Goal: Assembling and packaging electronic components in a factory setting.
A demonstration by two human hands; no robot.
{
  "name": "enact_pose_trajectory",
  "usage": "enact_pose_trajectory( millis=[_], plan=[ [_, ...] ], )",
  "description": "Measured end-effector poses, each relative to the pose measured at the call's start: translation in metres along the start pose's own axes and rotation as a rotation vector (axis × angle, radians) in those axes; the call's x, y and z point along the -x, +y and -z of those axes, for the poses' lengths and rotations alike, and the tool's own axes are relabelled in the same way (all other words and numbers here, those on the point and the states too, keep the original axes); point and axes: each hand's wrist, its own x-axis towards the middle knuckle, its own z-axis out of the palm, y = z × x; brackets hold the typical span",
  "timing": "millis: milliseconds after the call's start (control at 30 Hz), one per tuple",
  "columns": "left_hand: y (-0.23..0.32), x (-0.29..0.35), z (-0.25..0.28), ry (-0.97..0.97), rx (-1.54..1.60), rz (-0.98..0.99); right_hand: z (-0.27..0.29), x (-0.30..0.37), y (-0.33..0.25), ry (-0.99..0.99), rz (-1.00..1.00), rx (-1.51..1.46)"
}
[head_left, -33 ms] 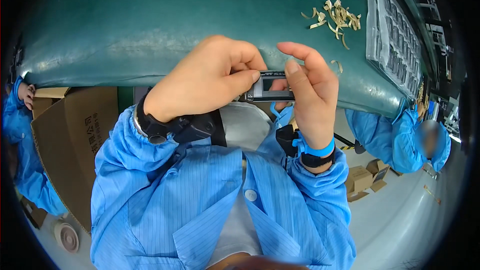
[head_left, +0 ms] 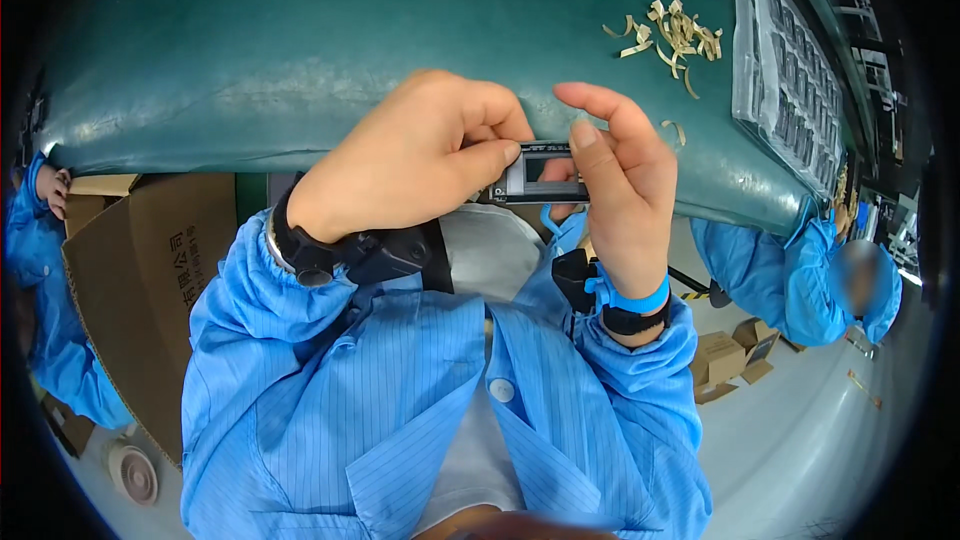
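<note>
In front of my chest, at the near edge of the green table, I hold a small black-and-grey rectangular plastic frame (head_left: 514, 182) with an open window. My left hand (head_left: 405, 155) pinches its left end between the thumb and curled fingers. At the frame's right end is my right hand (head_left: 640, 180), its thumb on top and other fingers beneath; one fingertip shows through the window. The right index finger is raised, apart from the part. My left fingertips are partly hidden behind the hand.
Curled tan paper strips (head_left: 685, 38) lie on the green table (head_left: 350, 30). Stacked clear trays (head_left: 745, 50) of dark parts stand at the right edge. An open cardboard box (head_left: 130, 270) is at my left. Co-workers in blue sit at both sides, one with a hand (head_left: 53, 189) near the box.
</note>
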Motion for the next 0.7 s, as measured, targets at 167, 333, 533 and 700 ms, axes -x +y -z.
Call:
enact_pose_trajectory(
  millis=[167,333,533,700],
  plan=[
    [0.0002,-0.0011,0.0014,0.006,-0.047,-0.045,0.0007,-0.0006,0.0009,-0.008,0.015,0.007],
    [0.0036,-0.0027,0.0026,0.0,-0.134,-0.12,0.0028,-0.0005,-0.0016,-0.024,-0.003,0.061],
    [0.0005,-0.0032,0.0007,0.032,-0.191,-0.224,0.0008,0.0,-0.0008,0.011,0.053,0.061],
    [0.0001,-0.0068,-0.0041,0.017,-0.102,-0.165,0.002,-0.0016,0.005,-0.016,0.168,0.129]
  ],
)
